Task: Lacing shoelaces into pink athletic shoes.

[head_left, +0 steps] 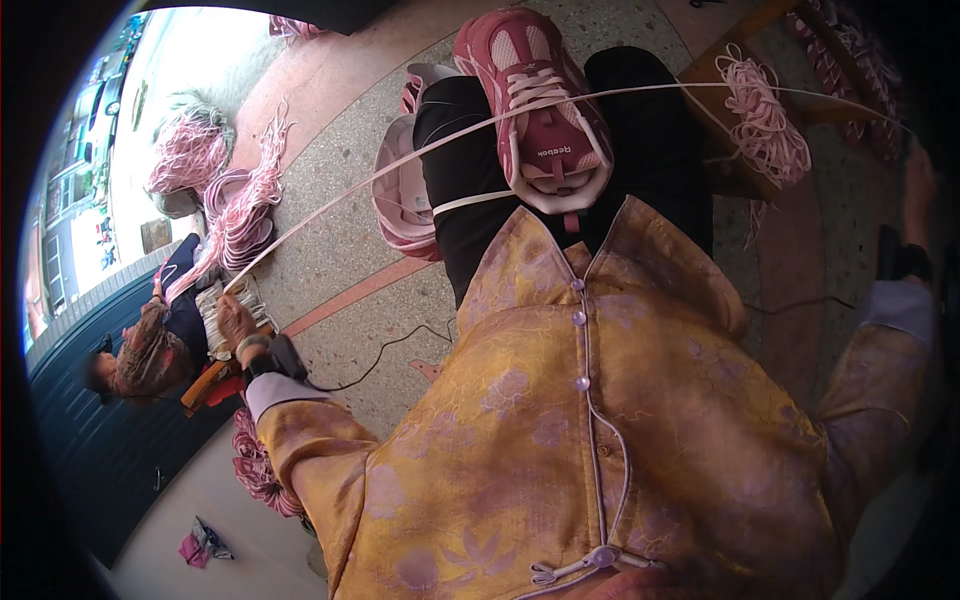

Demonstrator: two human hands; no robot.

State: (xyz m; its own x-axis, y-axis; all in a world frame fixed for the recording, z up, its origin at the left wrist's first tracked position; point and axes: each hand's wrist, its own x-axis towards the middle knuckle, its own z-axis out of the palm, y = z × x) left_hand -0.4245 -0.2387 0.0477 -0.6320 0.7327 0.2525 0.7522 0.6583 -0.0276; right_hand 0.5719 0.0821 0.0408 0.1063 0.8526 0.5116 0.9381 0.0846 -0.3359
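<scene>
A pink and maroon sneaker [540, 110] rests on my lap between my knees, toe pointing away, its upper laces crossed. From it a long pale pink shoelace [380, 178] stretches out to both sides, pulled nearly straight. Far out to the left, my left hand [237, 320] is closed on one end. My right hand [917, 190], raised at the dim right rim, is blurred; the other end runs up to its fingers, which look closed around it. A second pink shoe [400, 190] is beside my left thigh, partly hidden by it.
A bundle of pale pink laces [765, 120] lies on a wooden surface [725, 140] at my right. Heaps of pink laces [240, 210] are at the left, near another seated person [155, 350]. A thin dark cord [390, 350] crosses the speckled floor [340, 220].
</scene>
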